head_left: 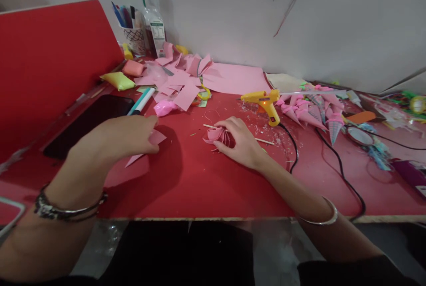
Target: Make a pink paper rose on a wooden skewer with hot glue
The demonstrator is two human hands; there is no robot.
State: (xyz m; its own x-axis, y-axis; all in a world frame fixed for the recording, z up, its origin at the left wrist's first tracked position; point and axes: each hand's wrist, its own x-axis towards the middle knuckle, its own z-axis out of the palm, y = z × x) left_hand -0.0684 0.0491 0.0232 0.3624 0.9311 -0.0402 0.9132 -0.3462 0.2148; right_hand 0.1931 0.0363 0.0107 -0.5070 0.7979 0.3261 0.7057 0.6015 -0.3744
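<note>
Pink curled paper [214, 135], its layers fanned like petals, is near the middle of the red table [199, 188], gripped between the thumb and fingers of the right hand [242, 144]. Parts of a thin stick [265, 141] show on 2 sides of that hand. The left hand [123, 139] curves over a flat pink paper piece [157, 137]; its thumb and forefinger stand apart, and I cannot tell whether it pinches the piece.

Just behind the left hand are a flat black object [96, 115] and a shiny pink packet [165, 108]. Farther back, cut pink paper [186, 95] lies in a loose heap, with a cup [133, 41] of pens and 1 glass bottle [156, 30] near the wall.

Right of the heap, a yellow glue gun [272, 113] shows a small orange light; its black cord [294, 144] runs toward the front. Beside it lies a cluster of pink cones [319, 115].
</note>
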